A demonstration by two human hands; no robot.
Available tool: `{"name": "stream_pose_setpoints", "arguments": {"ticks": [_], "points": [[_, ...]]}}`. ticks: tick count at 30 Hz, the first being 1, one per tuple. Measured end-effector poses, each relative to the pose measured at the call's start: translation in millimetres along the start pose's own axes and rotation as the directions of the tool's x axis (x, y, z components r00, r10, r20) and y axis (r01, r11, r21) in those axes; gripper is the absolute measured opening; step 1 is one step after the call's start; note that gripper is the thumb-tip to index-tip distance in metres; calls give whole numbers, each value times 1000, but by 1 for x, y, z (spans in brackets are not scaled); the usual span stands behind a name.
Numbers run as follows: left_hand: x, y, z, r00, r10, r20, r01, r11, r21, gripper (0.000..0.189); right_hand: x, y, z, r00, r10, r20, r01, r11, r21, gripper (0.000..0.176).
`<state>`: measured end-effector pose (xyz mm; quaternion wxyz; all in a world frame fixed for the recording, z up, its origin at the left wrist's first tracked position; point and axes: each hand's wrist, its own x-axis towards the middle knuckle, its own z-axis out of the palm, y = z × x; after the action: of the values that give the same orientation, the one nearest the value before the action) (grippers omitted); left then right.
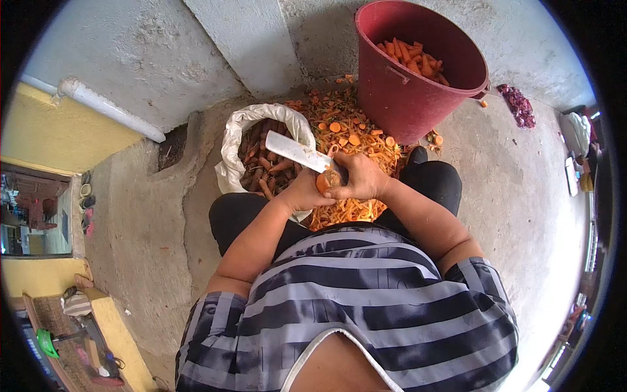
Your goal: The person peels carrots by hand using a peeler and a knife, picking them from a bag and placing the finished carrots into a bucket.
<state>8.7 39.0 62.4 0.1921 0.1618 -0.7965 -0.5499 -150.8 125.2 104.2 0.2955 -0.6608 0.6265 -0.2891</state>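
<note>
My right hand [363, 178] grips a broad-bladed knife [297, 151] whose blade points up and to the left. Against it, my left hand [302, 193] holds an orange carrot [328, 181]. Both hands meet over my lap, above a heap of orange carrot peelings [356, 138] on the concrete floor. Just left of the hands, a white sack [240, 125] lies open with unpeeled, dirt-covered carrots [261, 160] inside. A red bucket [398, 98] beyond the peelings holds peeled carrots [413, 55].
I sit on a concrete floor in a striped shirt and dark trousers. A grey wall rises behind the bucket and a white pipe [111, 108] runs along its foot at left. Purple scraps [519, 104] lie right of the bucket. A yellow wall stands at far left.
</note>
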Motion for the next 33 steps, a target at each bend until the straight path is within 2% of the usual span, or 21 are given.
{"name": "stream_pose_setpoints", "arguments": {"ticks": [3,6,8,10,13,16,19,20,22,23,24,25,26,27,28,31,32,33], "points": [[1,1,0,1000,29,9,-29,1000,3,36,1,4,5,1000,19,0,-19,1000,1,62],[5,-10,4,996,-94,4,93,990,107,42,2,9,16,990,131,-51,-129,990,50,60],[5,-10,7,982,-151,-113,178,940,290,38,3,12,24,976,199,-85,-191,977,95,63],[8,4,11,954,-172,-245,274,835,478,32,5,14,31,964,240,-117,-224,965,135,70],[13,-4,13,916,-155,-370,356,738,573,24,13,23,45,928,337,-157,-308,933,186,72],[22,-18,12,873,-215,-439,467,631,620,24,21,23,50,858,488,-163,-457,868,193,75],[26,-22,9,889,-268,-372,459,537,708,16,36,52,64,782,621,49,-581,699,418,73],[28,-26,10,876,-355,-328,475,509,718,19,35,60,65,721,650,239,-650,514,560,67],[28,-39,11,816,-523,-246,508,447,736,25,30,75,72,669,581,463,-685,241,687,65],[25,-43,9,800,-570,-185,504,473,723,30,30,84,76,646,518,561,-695,95,713,64],[20,-47,8,780,-614,-120,502,499,707,34,29,99,84,621,544,564,-672,0,741,63],[16,-53,9,754,-655,-52,503,524,687,39,27,90,78,615,590,522,-684,69,726,64],[11,-76,14,698,-713,-65,558,486,673,47,23,81,70,609,632,479,-696,136,705,65],[5,-76,18,737,-674,-37,534,550,642,47,21,75,67,605,668,433,-706,201,679,65],[-1,-76,22,775,-631,-13,507,610,609,47,20,87,75,599,655,461,-756,272,595,55],[-7,-76,25,852,-519,68,449,792,415,51,17,85,87,756,512,407,-653,544,527,45],[-8,-76,25,873,-480,90,430,842,327,53,20,97,89,735,515,441,-678,555,481,39],[-12,-77,23,892,-440,105,407,883,235,54,22,95,80,776,515,363,-631,634,448,40]]}}
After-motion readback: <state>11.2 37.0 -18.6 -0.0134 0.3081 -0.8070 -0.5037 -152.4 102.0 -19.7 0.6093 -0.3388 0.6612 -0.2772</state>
